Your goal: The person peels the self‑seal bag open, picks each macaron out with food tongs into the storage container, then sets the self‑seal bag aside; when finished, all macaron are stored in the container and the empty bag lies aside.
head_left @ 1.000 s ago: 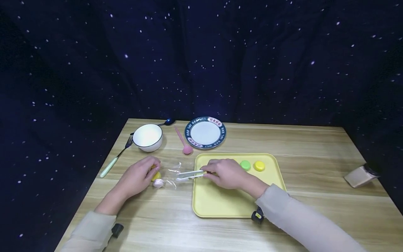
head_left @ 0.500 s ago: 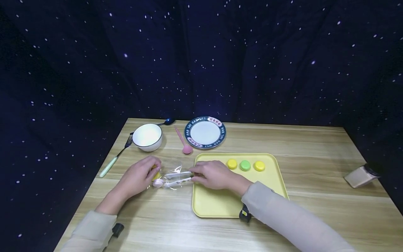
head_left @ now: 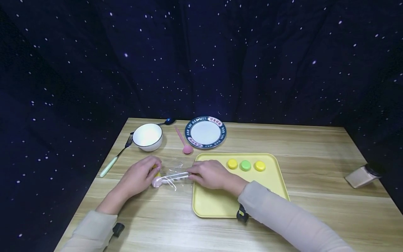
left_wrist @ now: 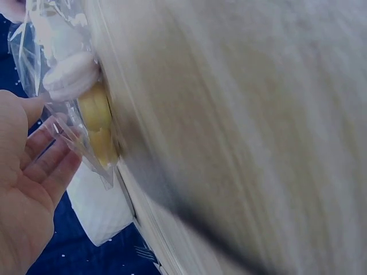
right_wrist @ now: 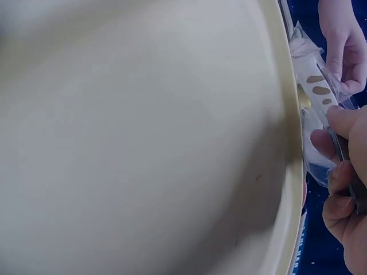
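My left hand [head_left: 137,176] pinches a clear plastic bag [head_left: 176,163] lying left of the yellow tray [head_left: 217,206]. Inside the bag, the left wrist view shows a pale pink macaron [left_wrist: 71,77] beside yellow macarons [left_wrist: 94,109]. White tongs [head_left: 175,176] are gripped by my right hand [head_left: 209,174] above the tray's left edge. Their arms reach into the bag, with the tips right at the pale macaron. A yellow macaron [head_left: 232,163], a green macaron [head_left: 245,165] and another yellow macaron [head_left: 260,166] form a row on the tray.
Behind my left hand stand a white bowl [head_left: 148,136], a fork [head_left: 117,155] and a dark spoon [head_left: 168,121]. A pink spoon [head_left: 187,148] lies beside a blue-rimmed plate [head_left: 205,133]. At the far right lies a black-capped jar [head_left: 360,176].
My right hand has moved left, carrying the tongs deeper into the bag, and their arms have drawn closer together. The tray's left yellow macaron is uncovered. My left hand has stayed put.
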`<action>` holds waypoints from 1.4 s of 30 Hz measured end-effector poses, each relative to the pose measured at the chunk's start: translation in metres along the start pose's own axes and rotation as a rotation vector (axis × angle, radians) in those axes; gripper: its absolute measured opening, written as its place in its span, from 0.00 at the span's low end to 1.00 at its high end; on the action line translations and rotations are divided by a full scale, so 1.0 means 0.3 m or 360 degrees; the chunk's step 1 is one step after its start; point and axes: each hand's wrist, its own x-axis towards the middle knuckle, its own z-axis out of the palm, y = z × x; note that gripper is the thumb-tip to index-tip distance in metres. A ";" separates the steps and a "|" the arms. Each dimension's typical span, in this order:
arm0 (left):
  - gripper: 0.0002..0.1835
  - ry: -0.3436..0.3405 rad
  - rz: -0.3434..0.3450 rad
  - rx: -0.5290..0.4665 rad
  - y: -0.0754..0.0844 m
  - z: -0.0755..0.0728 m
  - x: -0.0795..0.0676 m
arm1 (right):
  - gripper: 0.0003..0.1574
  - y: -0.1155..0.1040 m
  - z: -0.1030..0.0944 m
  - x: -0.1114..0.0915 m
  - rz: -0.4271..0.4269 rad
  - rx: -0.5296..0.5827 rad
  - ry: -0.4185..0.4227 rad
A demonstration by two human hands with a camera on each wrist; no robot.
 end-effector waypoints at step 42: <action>0.03 0.0003 -0.0007 0.0007 0.008 -0.013 -0.010 | 0.18 0.250 -0.261 -0.490 0.0318 -0.0098 0.0277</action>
